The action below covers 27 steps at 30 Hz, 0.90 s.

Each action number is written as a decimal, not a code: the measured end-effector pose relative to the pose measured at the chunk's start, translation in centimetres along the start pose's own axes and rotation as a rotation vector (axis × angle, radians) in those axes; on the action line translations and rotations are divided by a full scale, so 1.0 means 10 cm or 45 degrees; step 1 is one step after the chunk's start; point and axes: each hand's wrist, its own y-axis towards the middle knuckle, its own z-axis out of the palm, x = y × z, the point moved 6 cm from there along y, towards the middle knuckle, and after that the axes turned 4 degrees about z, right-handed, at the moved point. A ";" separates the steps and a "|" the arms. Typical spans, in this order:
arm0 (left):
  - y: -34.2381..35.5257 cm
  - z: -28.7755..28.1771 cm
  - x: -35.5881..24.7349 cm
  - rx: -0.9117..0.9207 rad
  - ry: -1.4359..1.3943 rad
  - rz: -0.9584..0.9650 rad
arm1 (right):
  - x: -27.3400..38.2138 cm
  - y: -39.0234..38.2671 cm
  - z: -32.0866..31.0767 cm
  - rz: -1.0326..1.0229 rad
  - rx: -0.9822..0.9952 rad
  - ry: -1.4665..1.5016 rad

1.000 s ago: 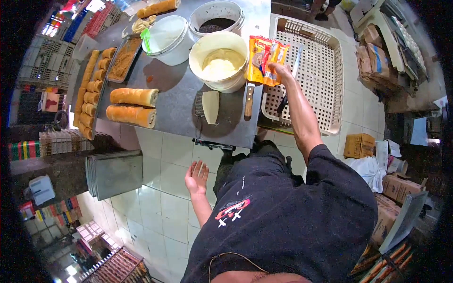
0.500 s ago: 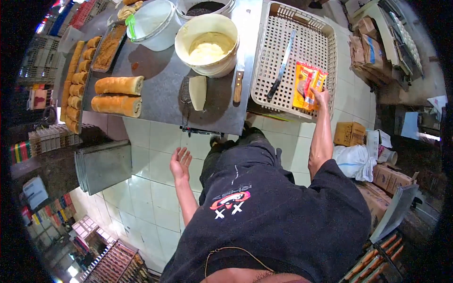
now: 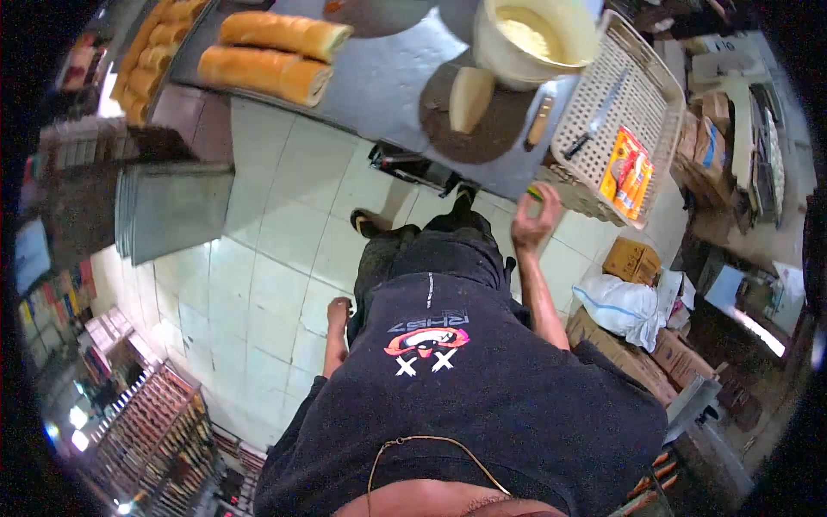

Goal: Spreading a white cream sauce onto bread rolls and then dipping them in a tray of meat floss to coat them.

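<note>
My right hand (image 3: 534,222) hovers by the table corner, just below the near left corner of the beige plastic crate (image 3: 593,188). Its fingers are curved and apart, with a small green bit (image 3: 535,193) showing at the fingertips; whether they touch it I cannot tell. An orange and red packet (image 3: 626,175) lies in the crate beside a long knife (image 3: 600,114) with a black handle. Low at my left side hangs my left hand (image 3: 340,312), away from everything, its fingers bent and small in view.
On the metal table (image 3: 379,95) are filled bread rolls (image 3: 271,73), a pale scraper (image 3: 472,99), a wooden handle (image 3: 540,121) and a white bucket (image 3: 551,65) of cream. Stacked metal trays (image 3: 177,211) stand left; a white sack (image 3: 624,302) and cartons (image 3: 633,261) sit right.
My right hand has let go of the packet, which stays in the crate, and has drawn back left toward me. My left hand has dropped lower. The view has shifted, so the table appears farther up.
</note>
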 end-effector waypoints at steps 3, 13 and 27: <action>-0.31 -0.22 1.16 -0.149 -0.134 -0.115 | 0.95 -0.62 0.72 -0.172 0.405 0.317; -0.60 -1.37 0.78 -0.656 -1.196 -0.474 | 2.41 -1.93 2.50 -0.423 1.605 0.202; -0.96 0.56 1.00 -0.109 -1.326 -1.185 | 1.68 -1.92 6.61 -0.376 1.604 -0.235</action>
